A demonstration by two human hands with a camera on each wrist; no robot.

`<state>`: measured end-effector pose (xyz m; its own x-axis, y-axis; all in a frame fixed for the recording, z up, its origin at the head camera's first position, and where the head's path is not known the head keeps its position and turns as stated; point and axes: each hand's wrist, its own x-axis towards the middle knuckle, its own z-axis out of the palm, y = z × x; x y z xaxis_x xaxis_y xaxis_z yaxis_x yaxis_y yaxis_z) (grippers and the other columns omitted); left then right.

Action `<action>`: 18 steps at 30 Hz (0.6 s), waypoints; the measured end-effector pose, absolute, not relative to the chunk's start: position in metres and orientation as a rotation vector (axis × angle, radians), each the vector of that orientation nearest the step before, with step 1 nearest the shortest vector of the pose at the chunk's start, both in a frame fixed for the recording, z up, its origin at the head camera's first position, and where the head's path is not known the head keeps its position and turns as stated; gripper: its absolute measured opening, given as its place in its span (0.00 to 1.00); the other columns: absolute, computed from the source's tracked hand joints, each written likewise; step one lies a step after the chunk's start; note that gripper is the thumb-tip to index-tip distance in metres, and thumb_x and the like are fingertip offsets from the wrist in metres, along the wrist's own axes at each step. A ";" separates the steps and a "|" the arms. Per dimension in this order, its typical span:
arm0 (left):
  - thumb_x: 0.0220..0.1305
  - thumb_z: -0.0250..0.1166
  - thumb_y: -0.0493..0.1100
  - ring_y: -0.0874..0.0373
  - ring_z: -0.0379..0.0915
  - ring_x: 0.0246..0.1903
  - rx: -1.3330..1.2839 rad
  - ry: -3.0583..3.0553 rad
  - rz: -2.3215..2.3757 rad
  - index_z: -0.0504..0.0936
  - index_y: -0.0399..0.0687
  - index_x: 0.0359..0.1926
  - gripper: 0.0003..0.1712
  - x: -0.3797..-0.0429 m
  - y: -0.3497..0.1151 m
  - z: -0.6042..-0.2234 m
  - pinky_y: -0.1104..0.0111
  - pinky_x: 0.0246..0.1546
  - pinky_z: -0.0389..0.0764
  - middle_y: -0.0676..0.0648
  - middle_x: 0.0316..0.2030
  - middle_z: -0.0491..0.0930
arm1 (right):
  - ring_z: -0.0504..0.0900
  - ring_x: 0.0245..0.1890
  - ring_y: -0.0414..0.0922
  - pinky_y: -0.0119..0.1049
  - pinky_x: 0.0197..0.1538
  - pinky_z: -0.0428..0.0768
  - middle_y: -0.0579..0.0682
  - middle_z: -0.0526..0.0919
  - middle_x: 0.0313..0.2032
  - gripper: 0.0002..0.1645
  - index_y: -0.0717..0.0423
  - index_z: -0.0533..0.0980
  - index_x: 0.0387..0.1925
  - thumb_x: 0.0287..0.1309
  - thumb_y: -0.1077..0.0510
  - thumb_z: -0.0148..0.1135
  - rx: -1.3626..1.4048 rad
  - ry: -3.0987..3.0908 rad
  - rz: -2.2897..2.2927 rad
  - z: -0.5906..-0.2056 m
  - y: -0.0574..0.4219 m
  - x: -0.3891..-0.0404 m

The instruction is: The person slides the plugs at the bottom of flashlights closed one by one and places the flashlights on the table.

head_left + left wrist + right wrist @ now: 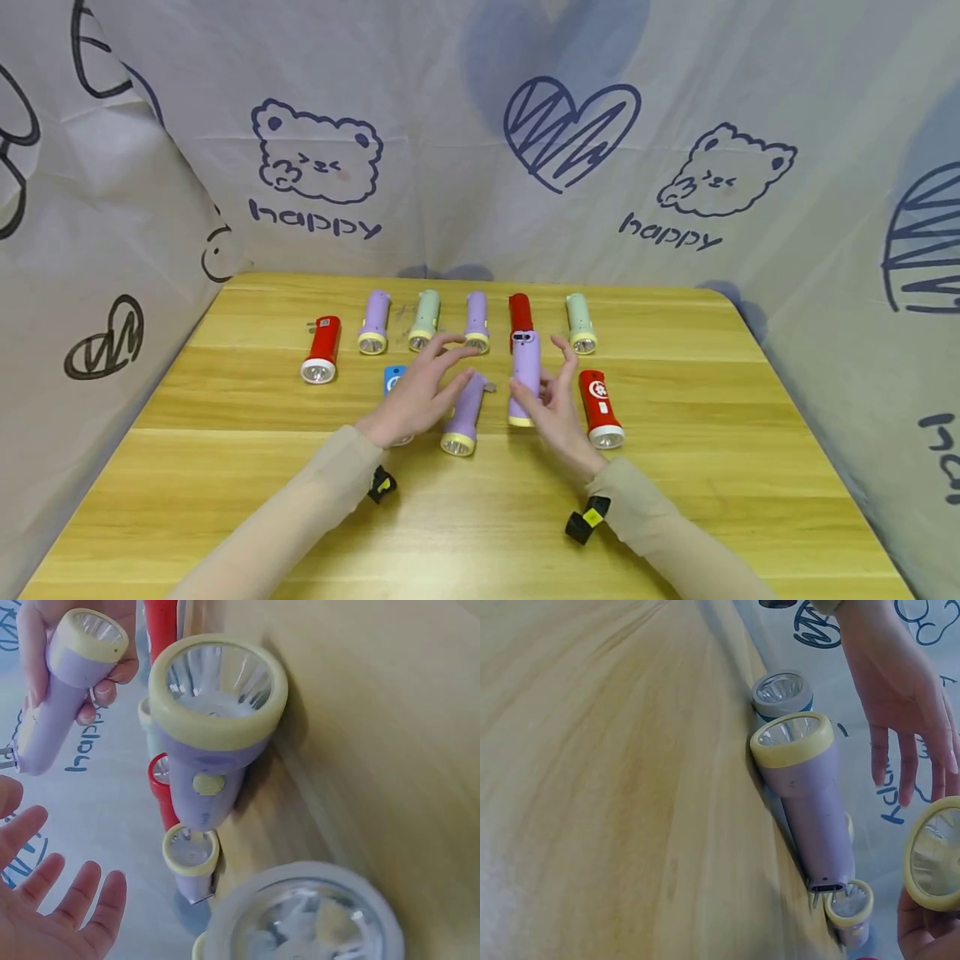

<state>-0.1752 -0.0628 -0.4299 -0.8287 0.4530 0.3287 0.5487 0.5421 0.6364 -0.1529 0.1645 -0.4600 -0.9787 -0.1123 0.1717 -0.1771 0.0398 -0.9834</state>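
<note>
My right hand (558,417) grips a purple flashlight (527,367) with a yellow rim, raised above the table. Its fold-out plug prongs show at the tail in the left wrist view, where the lens end (94,637) points up and away. Fingers spread and holding nothing, my left hand (420,392) hovers over a blue flashlight (392,377), partly hiding it. Just right of that hand, a second purple flashlight (467,412) lies on the wood with its lens toward me. Metal prongs stick out of its tail in the right wrist view.
A red flashlight (597,404) with a white rim lies right of my right hand; another red one (324,342) lies at the left, prongs out. Several purple, green and red flashlights line the back of the wooden table (675,500). Printed white cloth (450,208) hangs behind.
</note>
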 end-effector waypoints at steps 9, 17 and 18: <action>0.75 0.57 0.42 0.45 0.71 0.65 -0.857 -2.581 -1.209 0.74 0.44 0.67 0.22 -0.176 -0.059 -0.418 0.51 0.67 0.75 0.42 0.67 0.70 | 0.83 0.47 0.35 0.27 0.49 0.83 0.73 0.77 0.60 0.44 0.62 0.50 0.70 0.61 0.71 0.64 0.324 -2.129 1.986 -0.454 0.159 -0.150; 0.76 0.55 0.42 0.47 0.75 0.60 -0.789 -2.553 -1.465 0.71 0.43 0.69 0.24 -0.176 -0.054 -0.407 0.53 0.61 0.80 0.41 0.64 0.74 | 0.80 0.47 0.32 0.25 0.50 0.81 0.69 0.81 0.54 0.29 0.69 0.67 0.63 0.62 0.70 0.63 0.357 -2.101 1.832 -0.457 0.160 -0.153; 0.77 0.54 0.42 0.47 0.75 0.60 -0.772 -2.551 -1.519 0.71 0.42 0.69 0.23 -0.176 -0.053 -0.405 0.53 0.61 0.80 0.41 0.64 0.75 | 0.80 0.47 0.33 0.25 0.50 0.80 0.69 0.81 0.54 0.28 0.68 0.68 0.63 0.62 0.70 0.63 0.371 -2.106 1.805 -0.457 0.160 -0.153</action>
